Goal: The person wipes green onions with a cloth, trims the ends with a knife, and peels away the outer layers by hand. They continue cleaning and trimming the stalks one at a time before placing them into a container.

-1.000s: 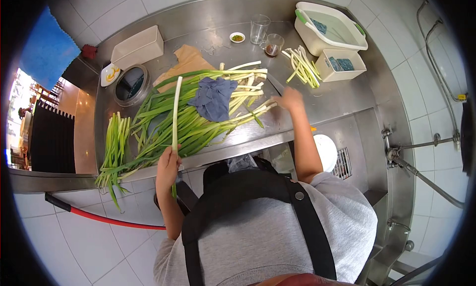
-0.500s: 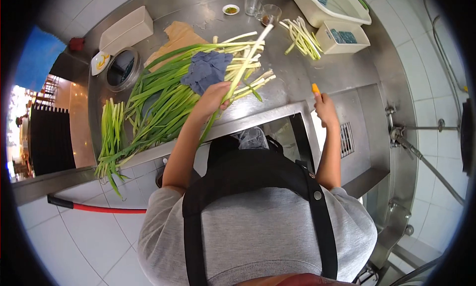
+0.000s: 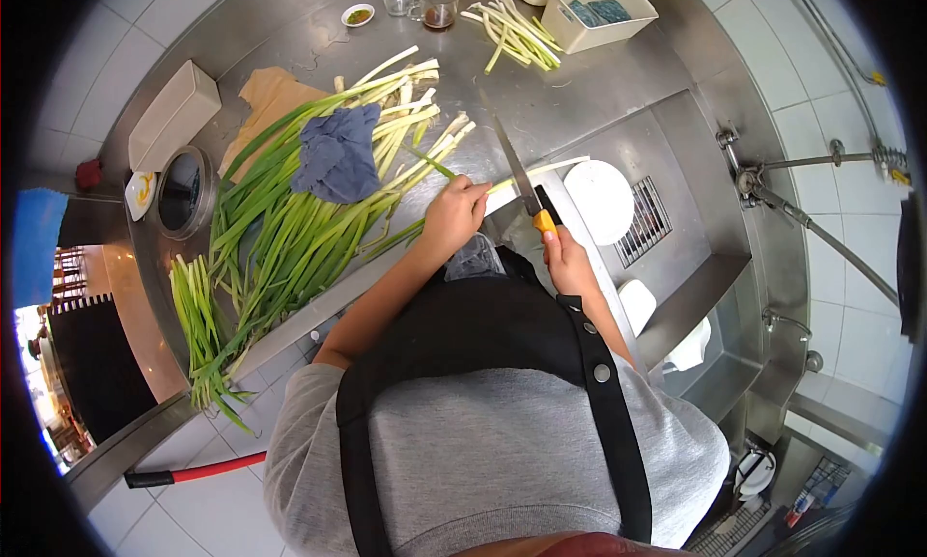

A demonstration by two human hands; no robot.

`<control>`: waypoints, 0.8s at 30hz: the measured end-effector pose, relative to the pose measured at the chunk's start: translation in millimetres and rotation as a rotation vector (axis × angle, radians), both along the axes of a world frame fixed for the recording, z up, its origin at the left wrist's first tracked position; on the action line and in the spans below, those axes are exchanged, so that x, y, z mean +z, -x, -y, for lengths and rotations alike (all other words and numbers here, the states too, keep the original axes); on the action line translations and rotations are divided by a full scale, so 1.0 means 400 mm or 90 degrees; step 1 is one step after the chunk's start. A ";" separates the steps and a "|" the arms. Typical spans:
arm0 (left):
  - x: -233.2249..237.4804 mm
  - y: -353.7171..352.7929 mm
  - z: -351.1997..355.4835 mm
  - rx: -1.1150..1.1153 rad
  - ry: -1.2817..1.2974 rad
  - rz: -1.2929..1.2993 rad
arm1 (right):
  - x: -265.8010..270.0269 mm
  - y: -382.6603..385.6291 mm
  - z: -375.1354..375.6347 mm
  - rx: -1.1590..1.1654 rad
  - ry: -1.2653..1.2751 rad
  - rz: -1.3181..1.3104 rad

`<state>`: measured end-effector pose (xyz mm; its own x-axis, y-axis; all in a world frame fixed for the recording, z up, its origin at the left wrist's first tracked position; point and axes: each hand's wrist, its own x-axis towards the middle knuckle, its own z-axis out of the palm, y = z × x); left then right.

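In my left hand [image 3: 456,214] is a single long spring onion [image 3: 558,165], its pale root end pointing right over the sink's edge. My right hand [image 3: 570,264] is wrapped round the yellow handle of a knife [image 3: 544,219], whose long blade points up and away and crosses the spring onion in this view. Left of my hands lies a big pile of spring onions [image 3: 280,214] with a crumpled blue cloth [image 3: 338,156] on top. A smaller bunch of greens [image 3: 195,301] hangs over the counter's front edge. Loose pale stalks [image 3: 517,31] lie at the back.
A white round plate [image 3: 599,202] sits beside a metal drain grate [image 3: 660,217] in the sink area. At the back stand a cream bin [image 3: 603,31], a glass cup [image 3: 438,7] and a small sauce dish [image 3: 357,15]. Far left are a long cream box [image 3: 174,113] and a round metal container [image 3: 183,192].
My hands have come together: the left has swung the spring onion down and rightward, and the right has brought the knife up across it. The view has shifted right.
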<state>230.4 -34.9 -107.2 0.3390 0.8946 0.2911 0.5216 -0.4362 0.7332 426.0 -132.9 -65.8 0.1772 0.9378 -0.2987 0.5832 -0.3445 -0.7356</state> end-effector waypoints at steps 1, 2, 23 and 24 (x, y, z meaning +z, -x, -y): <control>-0.001 0.000 0.000 0.008 -0.018 -0.002 | -0.004 0.002 0.002 0.021 0.005 0.049; -0.001 0.000 0.000 0.018 -0.036 -0.004 | -0.005 0.005 0.002 0.017 0.011 0.044; -0.019 -0.033 -0.027 -0.016 -0.092 -0.191 | 0.026 0.043 -0.030 0.064 0.055 0.191; -0.023 -0.032 -0.029 -0.017 -0.089 -0.192 | 0.024 0.049 -0.038 0.063 0.058 0.190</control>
<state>243.2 -23.4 -116.3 0.4519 0.8423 0.2938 0.6924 -0.5388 0.4799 406.3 -117.9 -56.2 0.1785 0.9268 -0.3303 0.8022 -0.3315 -0.4966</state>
